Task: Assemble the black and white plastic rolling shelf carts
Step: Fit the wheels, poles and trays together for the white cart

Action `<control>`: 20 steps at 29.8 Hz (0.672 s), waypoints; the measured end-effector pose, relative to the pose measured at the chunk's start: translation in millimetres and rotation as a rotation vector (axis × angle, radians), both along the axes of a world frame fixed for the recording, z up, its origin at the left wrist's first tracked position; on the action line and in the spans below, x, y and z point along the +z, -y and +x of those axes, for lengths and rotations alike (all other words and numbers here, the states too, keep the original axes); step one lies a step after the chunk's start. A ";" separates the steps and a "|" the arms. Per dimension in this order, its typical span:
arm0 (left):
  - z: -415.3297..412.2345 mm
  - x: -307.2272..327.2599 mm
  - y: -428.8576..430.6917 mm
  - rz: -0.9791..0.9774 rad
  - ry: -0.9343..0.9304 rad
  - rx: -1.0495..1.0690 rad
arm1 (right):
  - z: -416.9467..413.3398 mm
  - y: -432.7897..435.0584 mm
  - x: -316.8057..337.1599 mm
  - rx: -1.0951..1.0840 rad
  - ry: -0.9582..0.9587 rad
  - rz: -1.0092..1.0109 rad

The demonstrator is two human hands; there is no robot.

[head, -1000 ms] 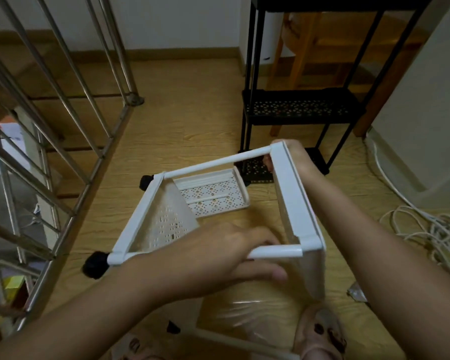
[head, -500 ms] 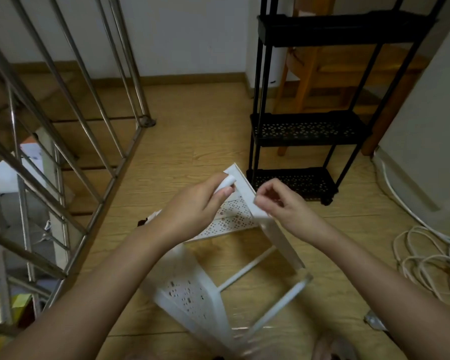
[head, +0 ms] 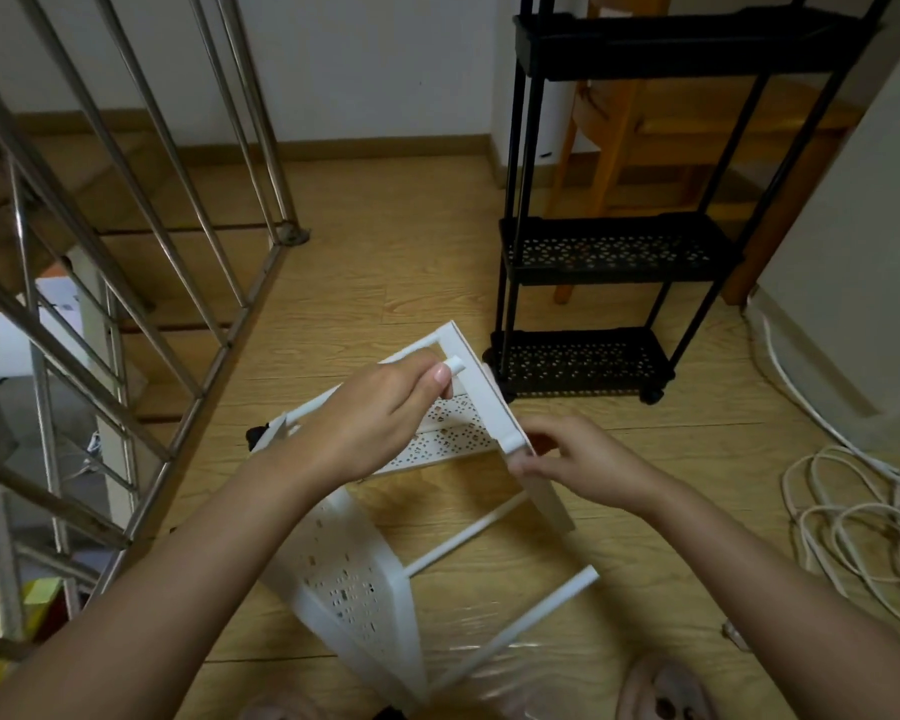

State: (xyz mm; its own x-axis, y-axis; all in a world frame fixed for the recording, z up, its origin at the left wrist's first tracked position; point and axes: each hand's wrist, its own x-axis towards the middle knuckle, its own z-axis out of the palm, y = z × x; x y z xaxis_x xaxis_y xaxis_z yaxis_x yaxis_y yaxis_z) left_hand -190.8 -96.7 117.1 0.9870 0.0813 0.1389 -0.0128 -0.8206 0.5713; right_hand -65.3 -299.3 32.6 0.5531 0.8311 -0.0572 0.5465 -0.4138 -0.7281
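A single wide-angle view, worn on the person's head, looks forward and steeply down at the wooden floor (head: 385, 262). It sits close over the work: the forearms enter from 7 and 5 o'clock, and the left hand (head: 365, 423) and right hand (head: 578, 465) meet near the centre on the white cart (head: 354, 589), which fills the middle and lower frame. The black cart (head: 609, 252) stands farther off at 1 o'clock, a metal railing (head: 126, 241) runs along 9 to 11 o'clock, and a slipper (head: 661, 688) shows at 5 o'clock at the bottom edge.
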 end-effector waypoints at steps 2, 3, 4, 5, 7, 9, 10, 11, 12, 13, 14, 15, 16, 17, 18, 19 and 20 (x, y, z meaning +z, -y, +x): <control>-1.0 0.0 1.8 0.037 -0.025 -0.027 | -4.3 -1.3 13.7 -0.026 -0.095 0.184; -1.0 0.1 3.0 0.059 -0.026 -0.042 | -8.0 -3.1 22.4 -0.038 -0.100 0.253; -0.8 0.0 3.8 0.075 -0.019 -0.056 | -12.4 -5.7 30.2 -0.049 -0.100 0.304; -0.7 0.3 4.6 0.079 -0.006 -0.068 | -16.5 -8.3 35.8 -0.055 -0.105 0.352; -0.4 1.3 6.4 0.061 0.023 -0.079 | -22.9 -14.8 43.8 -0.059 -0.083 0.426; -1.6 2.1 9.7 0.042 0.059 -0.090 | -26.5 -20.8 49.1 -0.062 -0.006 0.457; -2.5 2.4 11.7 0.045 0.079 -0.100 | -27.6 -23.1 51.1 -0.064 0.026 0.465; -3.8 3.3 13.5 0.058 0.092 -0.110 | -28.3 -24.4 52.8 -0.073 0.049 0.473; -4.8 4.0 15.1 0.076 0.097 -0.118 | -29.2 -24.7 54.5 -0.087 0.063 0.481; -5.2 4.6 16.3 0.096 0.096 -0.124 | -30.2 -24.4 56.3 -0.099 0.071 0.491; -5.7 5.1 17.3 0.117 0.095 -0.127 | -31.5 -23.9 57.8 -0.104 0.073 0.501; -6.2 5.6 17.7 0.140 0.097 -0.126 | -32.7 -23.6 59.0 -0.104 0.077 0.511; -6.6 6.1 18.2 0.163 0.103 -0.124 | -33.9 -23.4 60.5 -0.101 0.077 0.518; -7.4 6.4 18.5 0.176 0.109 -0.120 | -34.9 -23.3 62.4 -0.094 0.080 0.525; -8.8 7.1 19.0 0.181 0.114 -0.116 | -35.8 -23.5 64.8 -0.082 0.084 0.528; -9.8 7.4 19.6 0.178 0.114 -0.113 | -36.0 -23.2 66.9 -0.067 0.089 0.530; -10.7 7.8 20.3 0.175 0.112 -0.109 | -36.3 -22.9 69.0 -0.054 0.091 0.529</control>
State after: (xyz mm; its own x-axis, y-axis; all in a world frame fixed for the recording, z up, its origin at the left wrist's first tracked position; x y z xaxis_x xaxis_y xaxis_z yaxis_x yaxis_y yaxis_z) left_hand -201.6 -117.0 124.9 0.9661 -0.0595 0.2511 -0.1619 -0.8973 0.4106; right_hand -101.6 -276.4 101.6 0.5789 0.7036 0.4120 0.6052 -0.0321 -0.7955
